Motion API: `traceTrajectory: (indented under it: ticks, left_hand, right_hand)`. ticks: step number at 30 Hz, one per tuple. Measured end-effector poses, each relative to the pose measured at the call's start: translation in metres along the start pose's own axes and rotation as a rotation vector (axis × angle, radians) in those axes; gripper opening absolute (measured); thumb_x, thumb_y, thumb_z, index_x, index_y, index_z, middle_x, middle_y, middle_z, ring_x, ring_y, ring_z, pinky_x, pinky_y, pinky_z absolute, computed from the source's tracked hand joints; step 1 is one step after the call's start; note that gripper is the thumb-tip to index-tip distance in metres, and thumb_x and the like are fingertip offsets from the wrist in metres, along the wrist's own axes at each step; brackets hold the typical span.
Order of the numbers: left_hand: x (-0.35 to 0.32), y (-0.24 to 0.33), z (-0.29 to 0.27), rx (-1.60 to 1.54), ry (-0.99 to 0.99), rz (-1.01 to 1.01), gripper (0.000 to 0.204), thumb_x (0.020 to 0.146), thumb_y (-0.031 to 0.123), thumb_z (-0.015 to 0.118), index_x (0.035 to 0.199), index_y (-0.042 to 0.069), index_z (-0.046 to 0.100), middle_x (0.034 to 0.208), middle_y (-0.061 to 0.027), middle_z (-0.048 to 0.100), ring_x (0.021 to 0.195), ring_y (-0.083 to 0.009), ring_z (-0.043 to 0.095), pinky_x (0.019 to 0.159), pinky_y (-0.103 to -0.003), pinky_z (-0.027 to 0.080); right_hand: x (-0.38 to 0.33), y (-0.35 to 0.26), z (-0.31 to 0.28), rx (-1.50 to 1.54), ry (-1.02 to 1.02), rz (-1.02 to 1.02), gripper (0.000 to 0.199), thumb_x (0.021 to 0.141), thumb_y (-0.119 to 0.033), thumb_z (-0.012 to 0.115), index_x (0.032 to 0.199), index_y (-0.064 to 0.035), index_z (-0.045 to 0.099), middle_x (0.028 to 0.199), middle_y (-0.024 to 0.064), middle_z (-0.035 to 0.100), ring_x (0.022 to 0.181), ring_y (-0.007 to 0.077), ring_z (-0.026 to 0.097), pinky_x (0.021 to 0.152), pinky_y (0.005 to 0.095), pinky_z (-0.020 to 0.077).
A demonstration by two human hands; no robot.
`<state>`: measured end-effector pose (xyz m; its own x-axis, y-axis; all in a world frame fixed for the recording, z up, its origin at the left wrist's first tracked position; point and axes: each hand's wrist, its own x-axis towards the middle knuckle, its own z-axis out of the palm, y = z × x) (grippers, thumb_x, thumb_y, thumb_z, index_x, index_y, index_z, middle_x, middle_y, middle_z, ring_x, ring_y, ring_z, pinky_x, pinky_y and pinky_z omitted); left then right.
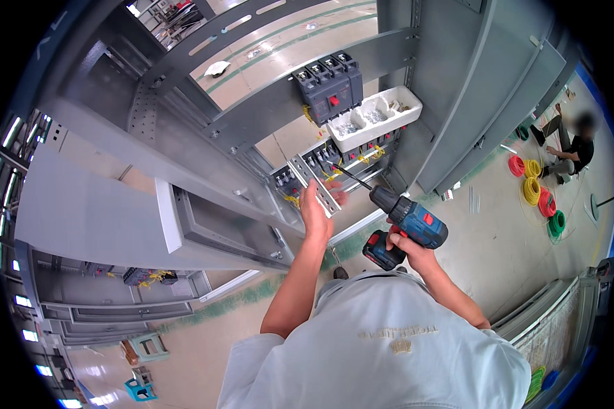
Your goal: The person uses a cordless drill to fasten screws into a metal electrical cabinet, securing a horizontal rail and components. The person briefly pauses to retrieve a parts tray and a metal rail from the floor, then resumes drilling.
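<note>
My left hand [315, 217] is closed round a slotted metal mounting rail [312, 183], and some of its fingers are blurred. The rail slants in front of the grey cabinet frame. In my right hand [411, 251] is a blue and black cordless drill [416, 221], gripped by its handle above the battery. Its long thin bit points up and left, with its tip near the far side of the rail; whether they touch I cannot tell. Beyond my hands, a large dark circuit breaker [331, 92] is mounted on a crossbar. A white foam tray [375, 117] with small metal parts sits beside it.
Smaller breakers [361, 153] with yellow wires line the cabinet below the tray. An open cabinet door [484, 102] stands to the right. Farther right, a person [573, 150] sits near coloured wire coils [532, 191]. Stools [147, 346] stand at lower left.
</note>
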<state>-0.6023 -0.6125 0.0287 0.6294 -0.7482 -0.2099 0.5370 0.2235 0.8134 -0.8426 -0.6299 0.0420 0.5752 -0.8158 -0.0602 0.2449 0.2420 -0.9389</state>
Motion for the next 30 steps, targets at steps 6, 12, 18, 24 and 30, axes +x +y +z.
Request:
traceTrajectory:
  ticks: [6,12,18,24,30]
  left_hand:
    - [0.07,0.013,-0.032,0.059,0.189,0.197,0.031,0.096,0.031,0.046,0.094,0.006,0.066,0.085,-0.003,0.058,0.076,-0.0127,0.055,0.07,-0.029,0.046]
    - [0.117,0.038,-0.031,-0.118,0.164,0.364,0.016,0.097,0.015,0.059,0.111,0.009,0.054,0.092,-0.0008,0.057,0.083,-0.0113,0.057,0.072,-0.029,0.048]
    - [0.144,0.057,-0.029,-0.371,0.113,0.327,0.023,0.098,0.019,0.063,0.114,0.007,0.054,0.116,-0.0077,0.062,0.112,-0.0213,0.062,0.096,-0.035,0.051]
    - [0.192,0.066,-0.043,-0.351,0.256,0.277,0.023,0.094,0.028,0.069,0.097,0.007,0.061,0.079,-0.0012,0.062,0.069,-0.0124,0.058,0.06,-0.025,0.048]
    - [0.184,0.083,-0.018,-0.17,0.258,0.291,0.031,0.097,0.031,0.065,0.096,0.001,0.058,0.083,-0.0088,0.063,0.075,-0.0193,0.064,0.066,-0.032,0.055]
  right_hand:
    - [-0.001,0.004,0.0,0.043,-0.012,0.014,0.034,0.085,-0.007,0.065,0.117,0.0008,0.06,0.082,0.0026,0.062,0.072,0.0137,0.062,0.075,0.0306,0.0504]
    - [-0.006,0.008,0.002,0.008,-0.005,0.053,0.029,0.087,-0.008,0.065,0.115,-0.0015,0.061,0.079,0.001,0.063,0.073,0.0108,0.062,0.076,0.0278,0.0496]
    - [-0.01,0.012,0.002,0.004,0.02,0.063,0.029,0.087,-0.007,0.065,0.115,-0.0002,0.061,0.079,0.0012,0.062,0.073,0.0114,0.062,0.076,0.0283,0.0498]
    - [0.005,0.015,0.012,0.007,-0.009,0.035,0.028,0.086,-0.006,0.064,0.114,-0.0001,0.061,0.08,0.0012,0.062,0.072,0.0113,0.062,0.075,0.0286,0.0505]
    - [0.031,0.02,0.029,0.025,-0.003,-0.013,0.025,0.086,-0.005,0.065,0.111,-0.0005,0.062,0.079,0.0014,0.063,0.072,0.0112,0.063,0.072,0.0277,0.0512]
